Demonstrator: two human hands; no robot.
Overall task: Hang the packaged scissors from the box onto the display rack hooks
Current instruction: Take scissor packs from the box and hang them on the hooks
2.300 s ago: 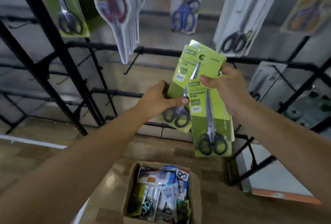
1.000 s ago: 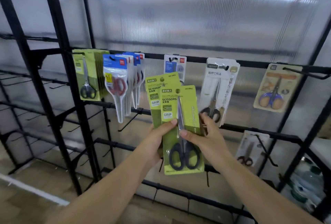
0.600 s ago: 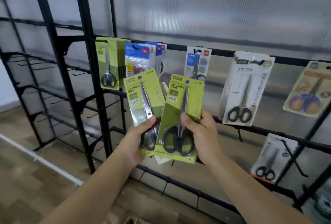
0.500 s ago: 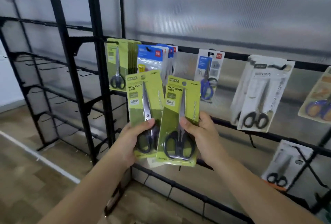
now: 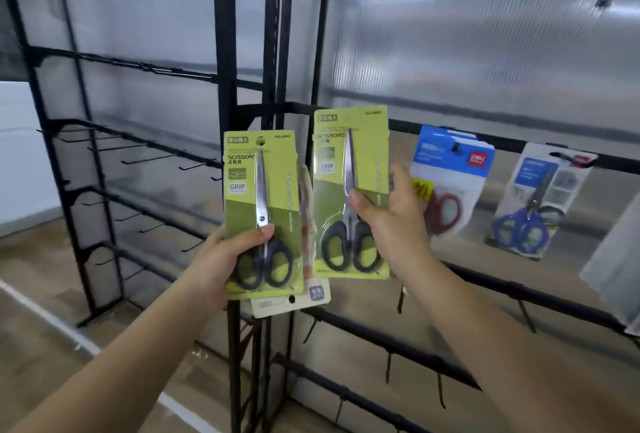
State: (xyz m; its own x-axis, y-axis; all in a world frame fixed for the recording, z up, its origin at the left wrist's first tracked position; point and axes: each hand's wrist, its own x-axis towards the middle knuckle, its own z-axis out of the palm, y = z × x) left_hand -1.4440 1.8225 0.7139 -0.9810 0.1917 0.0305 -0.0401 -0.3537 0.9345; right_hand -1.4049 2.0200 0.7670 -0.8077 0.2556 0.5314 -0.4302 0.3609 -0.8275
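Observation:
My left hand grips a green card of black-handled scissors by its lower half, thumb across the front. A pale second pack peeks out behind and below it. My right hand pinches another green scissors pack at mid height, holding it up against the black rack's upper bar, at the bar's left end. The box is out of sight.
A blue-topped pack of red scissors and a pack of blue scissors hang on the bar to the right. Black uprights stand in the middle. Bare hooks line the left rack. Wooden floor lies below.
The view has swung left and I am closer to the rack. My right hand has carried its green pack up and right, apart from the left hand's pack.

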